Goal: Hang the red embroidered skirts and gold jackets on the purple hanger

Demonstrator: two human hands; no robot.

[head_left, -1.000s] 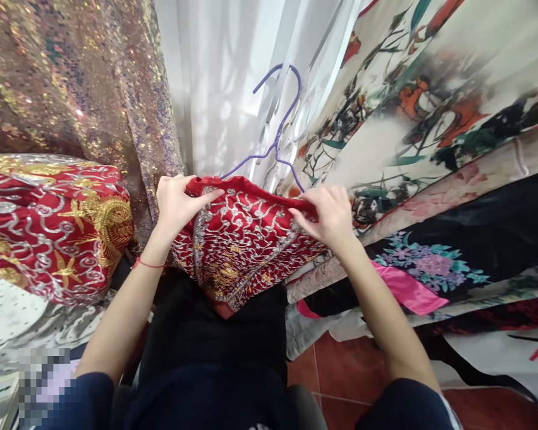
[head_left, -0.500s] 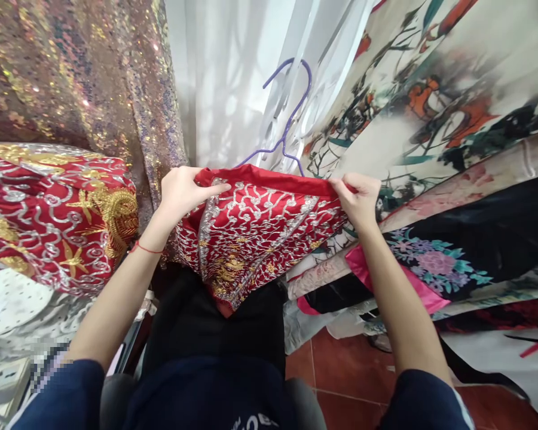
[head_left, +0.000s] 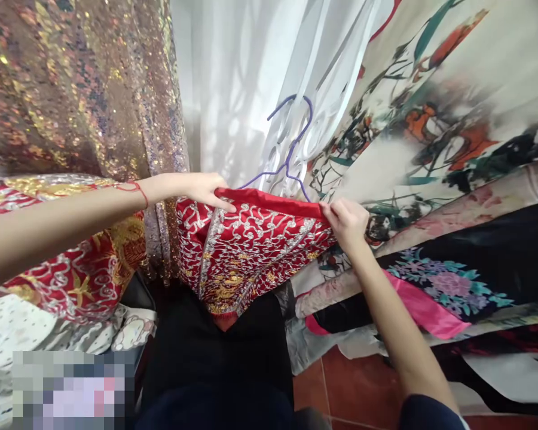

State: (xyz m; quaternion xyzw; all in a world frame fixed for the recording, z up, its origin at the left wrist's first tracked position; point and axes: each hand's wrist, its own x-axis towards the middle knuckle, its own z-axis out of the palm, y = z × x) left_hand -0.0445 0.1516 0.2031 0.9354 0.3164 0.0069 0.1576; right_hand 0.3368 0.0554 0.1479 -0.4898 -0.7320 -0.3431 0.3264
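A red garment (head_left: 251, 245) with silver and gold embroidery is stretched between my two hands, its plain red band along the top. My left hand (head_left: 204, 190) pinches the left end of that band, thumb over the front. At the right end, my right hand (head_left: 347, 221) is closed round the cloth. Behind the band rises a purple hanger (head_left: 288, 158); its hook points up and its lower part is hidden by the garment. The lower tip of the cloth hangs over my dark-clothed lap (head_left: 219, 364).
Gold sequinned fabric (head_left: 80, 89) hangs at left, above another red embroidered piece (head_left: 85, 280). White curtain (head_left: 233, 89) is behind. Floral-printed cloth (head_left: 466, 119) and a black garment with flowers (head_left: 452, 280) hang at right. Red floor tiles (head_left: 354, 376) show below.
My left forearm has swung up to nearly level, its hand shifting right along the band. My right hand has moved slightly left and lower in view. The hanger appears lower.
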